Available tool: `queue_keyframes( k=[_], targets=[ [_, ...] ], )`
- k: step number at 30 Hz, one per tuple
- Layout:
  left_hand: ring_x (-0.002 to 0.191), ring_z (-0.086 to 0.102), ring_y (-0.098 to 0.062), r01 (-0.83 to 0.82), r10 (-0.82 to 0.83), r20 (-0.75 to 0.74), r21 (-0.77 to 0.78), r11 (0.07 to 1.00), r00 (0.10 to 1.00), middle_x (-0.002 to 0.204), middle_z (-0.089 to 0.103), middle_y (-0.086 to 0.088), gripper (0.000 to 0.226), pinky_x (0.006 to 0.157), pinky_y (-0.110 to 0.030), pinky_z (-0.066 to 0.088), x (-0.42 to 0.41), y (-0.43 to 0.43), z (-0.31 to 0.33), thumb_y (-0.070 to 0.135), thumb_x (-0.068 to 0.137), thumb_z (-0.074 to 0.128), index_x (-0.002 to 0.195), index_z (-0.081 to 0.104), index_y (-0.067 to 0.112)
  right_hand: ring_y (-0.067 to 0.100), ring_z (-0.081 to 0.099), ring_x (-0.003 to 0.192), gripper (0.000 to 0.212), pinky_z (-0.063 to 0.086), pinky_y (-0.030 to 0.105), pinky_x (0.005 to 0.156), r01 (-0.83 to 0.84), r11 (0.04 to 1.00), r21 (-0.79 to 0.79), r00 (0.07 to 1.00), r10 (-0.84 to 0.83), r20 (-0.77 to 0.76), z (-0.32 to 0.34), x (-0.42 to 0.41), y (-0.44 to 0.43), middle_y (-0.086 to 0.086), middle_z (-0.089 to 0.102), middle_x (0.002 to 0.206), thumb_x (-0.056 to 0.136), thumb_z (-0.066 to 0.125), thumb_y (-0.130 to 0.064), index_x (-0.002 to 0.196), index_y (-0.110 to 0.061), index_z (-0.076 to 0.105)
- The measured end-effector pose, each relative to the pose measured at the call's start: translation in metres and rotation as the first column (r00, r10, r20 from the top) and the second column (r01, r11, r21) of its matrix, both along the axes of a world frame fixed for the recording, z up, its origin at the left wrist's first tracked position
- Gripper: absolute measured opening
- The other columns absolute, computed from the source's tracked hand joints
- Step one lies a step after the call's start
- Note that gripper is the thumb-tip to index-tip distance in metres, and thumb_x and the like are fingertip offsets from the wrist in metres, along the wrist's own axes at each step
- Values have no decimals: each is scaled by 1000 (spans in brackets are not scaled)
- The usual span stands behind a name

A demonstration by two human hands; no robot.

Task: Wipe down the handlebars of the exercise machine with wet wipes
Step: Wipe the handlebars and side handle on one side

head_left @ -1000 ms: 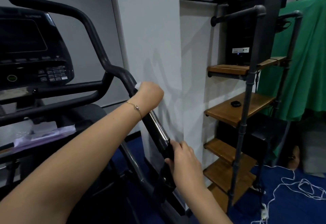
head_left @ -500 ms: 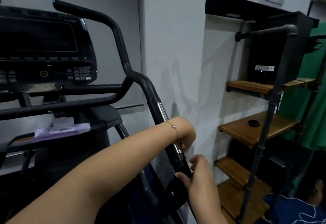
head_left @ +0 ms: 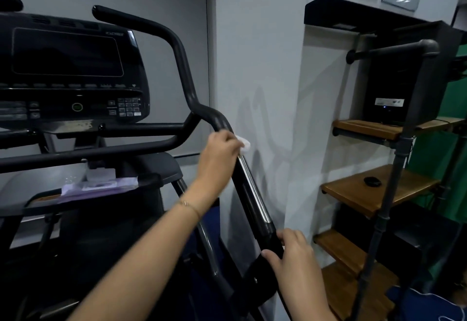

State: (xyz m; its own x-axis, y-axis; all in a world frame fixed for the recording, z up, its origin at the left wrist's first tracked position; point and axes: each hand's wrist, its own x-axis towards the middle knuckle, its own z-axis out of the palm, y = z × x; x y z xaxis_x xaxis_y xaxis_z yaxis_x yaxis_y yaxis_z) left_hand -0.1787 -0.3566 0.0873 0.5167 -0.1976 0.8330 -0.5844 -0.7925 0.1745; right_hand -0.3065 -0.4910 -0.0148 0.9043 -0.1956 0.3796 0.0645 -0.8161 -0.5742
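Your left hand (head_left: 219, 155) clamps a white wipe (head_left: 245, 144) round the handlebar (head_left: 253, 200), your right hand (head_left: 296, 257) grips lower on that handlebar; the wipe's loose corner could slip free mid-stroke.

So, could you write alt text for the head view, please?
A person's left hand holds a white wet wipe against the exercise machine's black handlebar, while the right hand grips it lower down.
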Motion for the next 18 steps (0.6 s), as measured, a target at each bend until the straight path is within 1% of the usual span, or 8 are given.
queue_keyframes(
  k=[2, 4, 7, 8, 12, 15, 17, 18],
  targets=[
    [96, 52, -19, 30, -35, -40, -122, 992, 999, 97, 61, -4, 16, 78, -24, 47, 0, -4, -8, 11, 91, 59, 96, 73, 6, 7, 45, 105, 29, 38, 15, 77, 3, 1000, -6, 1000, -3, -5, 1, 1, 0, -13, 39, 100, 89, 58, -35, 115, -25, 48],
    [95, 53, -16, 4, -52, -139, -323, 946, 989, 97, 54, 1, 19, 79, -22, 46, 13, 1, 10, 14, 93, 55, 101, 72, 9, 8, 45, 108, 30, 38, 16, 80, 4, 1000, -17, 1000, -4, -7, 1, 2, 0, -13, 38, 101, 89, 57, -35, 116, -25, 48],
    [90, 57, -13, 0, -203, -251, -629, 777, 947, 102, 60, -2, 19, 66, -6, 43, 28, 10, 32, 17, 91, 59, 103, 72, 13, 8, 43, 110, 32, 36, 16, 79, 16, 999, -36, 1000, -17, -26, 1, 2, 2, -12, 39, 105, 90, 55, -36, 119, -26, 46],
    [87, 58, -13, 25, -257, -246, -675, 737, 935, 100, 63, -4, 19, 60, -4, 43, 29, 11, 28, 19, 90, 61, 103, 73, 14, 9, 43, 110, 32, 35, 16, 78, 14, 999, -40, 1000, -15, -26, 0, 2, 2, -12, 38, 103, 90, 55, -36, 119, -25, 46],
    [71, 54, -12, 117, -394, -249, -700, 705, 885, 87, 64, -7, 15, 57, -12, 45, 15, 9, -5, 26, 88, 64, 100, 73, 23, 9, 44, 111, 32, 37, 18, 85, 16, 999, -32, 1000, -16, -23, -2, 4, 0, -12, 36, 100, 89, 57, -35, 119, -26, 48],
    [71, 57, -6, 57, -490, -261, -838, 543, 832, 81, 63, 3, 20, 65, -12, 50, 20, 13, 12, 17, 88, 64, 105, 70, 10, 10, 45, 110, 33, 39, 20, 83, 27, 1000, -15, 1000, -27, 9, -3, 6, 1, -13, 39, 102, 89, 58, -34, 119, -24, 49],
    [76, 61, -8, 37, -568, -229, -907, 418, 790, 82, 65, 2, 19, 73, -18, 52, 22, 17, 19, 15, 88, 64, 105, 67, 7, 10, 44, 110, 34, 37, 19, 80, 35, 999, -1, 999, -35, 18, -4, 5, 1, -12, 43, 107, 88, 59, -33, 119, -22, 50],
    [75, 62, -9, 30, -606, -213, -931, 365, 766, 81, 65, 1, 16, 72, -19, 54, 20, 17, 17, 12, 88, 63, 103, 66, 6, 10, 44, 110, 34, 38, 19, 81, 39, 999, -3, 999, -39, 19, -5, 5, 1, -12, 44, 108, 88, 59, -33, 119, -22, 51]
  ],
)
